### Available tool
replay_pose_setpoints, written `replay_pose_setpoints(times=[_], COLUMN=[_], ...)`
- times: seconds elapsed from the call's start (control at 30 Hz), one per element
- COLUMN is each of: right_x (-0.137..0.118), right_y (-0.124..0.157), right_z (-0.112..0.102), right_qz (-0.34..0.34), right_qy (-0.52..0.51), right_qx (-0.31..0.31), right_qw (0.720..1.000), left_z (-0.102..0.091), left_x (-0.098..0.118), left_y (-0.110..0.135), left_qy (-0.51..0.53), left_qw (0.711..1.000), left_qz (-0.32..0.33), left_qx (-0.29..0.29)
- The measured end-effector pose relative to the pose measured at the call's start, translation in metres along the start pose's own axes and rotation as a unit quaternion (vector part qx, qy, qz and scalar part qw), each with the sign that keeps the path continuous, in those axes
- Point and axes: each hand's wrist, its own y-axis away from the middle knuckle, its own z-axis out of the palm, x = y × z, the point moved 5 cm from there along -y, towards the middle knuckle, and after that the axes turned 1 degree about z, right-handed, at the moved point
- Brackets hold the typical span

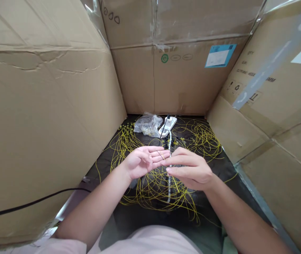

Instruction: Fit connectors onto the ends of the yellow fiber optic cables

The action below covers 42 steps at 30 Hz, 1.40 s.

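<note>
My left hand [142,161] is palm up with its fingers stretched toward the right. Across those fingers runs a thin dark wire end [160,154], leading to the fingertips of my right hand [189,167]. My right fingers and thumb are drawn toward each other around this thin wire, though the exact contact is hard to see. A short stretch of thicker yellow wire [176,184] shows just under the right thumb; I cannot tell whether it joins the held one. Below both hands lies a loose tangle of thin yellow wires [150,197].
A dark work surface [129,215] is walled by cardboard boxes at left [47,116], back [140,81] and right [266,130]. Toward the back lie a clear plastic bag [147,123], a white power strip [169,123] with its white cord, and another yellow wire coil [206,139]. A black cable [34,203] crosses at left.
</note>
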Motion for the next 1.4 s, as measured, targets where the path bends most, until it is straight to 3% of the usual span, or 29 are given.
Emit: replay_pose_setpoints(times=[0.27,0.33,0.4,0.47,0.53,0.6,0.67,0.77,0.93,1.13,1.27,1.4], right_x=[-0.002,0.002,0.015,0.035,0.057,0.076,0.090,0.101,0.106,0.112,0.114,0.118], right_y=[-0.003,-0.001,0.006,0.018,0.031,0.040,0.047,0.053,0.059,0.068,0.071,0.081], right_z=[-0.001,-0.005,-0.012,-0.019,-0.020,-0.015,-0.007,0.002,0.007,0.002,0.001,-0.007], right_qz=[0.006,0.034,0.113,0.217,0.310,0.383,0.445,0.495,0.504,0.515,0.514,0.546], right_qy=[0.019,0.021,0.010,-0.030,-0.100,-0.171,-0.217,-0.234,-0.201,-0.131,-0.133,-0.127], right_qx=[0.013,0.057,0.142,0.249,0.328,0.354,0.353,0.338,0.303,0.274,0.218,0.273], right_qw=[1.000,0.998,0.983,0.943,0.887,0.836,0.793,0.765,0.783,0.801,0.819,0.782], left_z=[0.001,0.006,0.010,0.015,0.022,0.031,0.036,0.033,0.015,-0.001,-0.012,-0.024], left_x=[-0.004,-0.001,0.008,0.025,0.046,0.058,0.054,0.033,0.014,0.003,-0.002,-0.011], left_y=[-0.001,0.005,0.014,0.021,0.024,0.017,-0.002,-0.040,-0.079,-0.095,-0.098,-0.097], left_qy=[-0.025,-0.073,-0.179,-0.328,-0.441,-0.490,-0.506,-0.498,-0.455,-0.390,-0.346,-0.313], left_qw=[1.000,0.996,0.981,0.936,0.871,0.817,0.796,0.813,0.838,0.882,0.900,0.923], left_qz=[-0.011,-0.029,-0.042,-0.012,0.082,0.193,0.258,0.260,0.265,0.228,0.220,0.156], left_qx=[0.016,0.028,0.063,0.126,0.198,0.233,0.211,0.151,0.140,0.132,0.150,0.163])
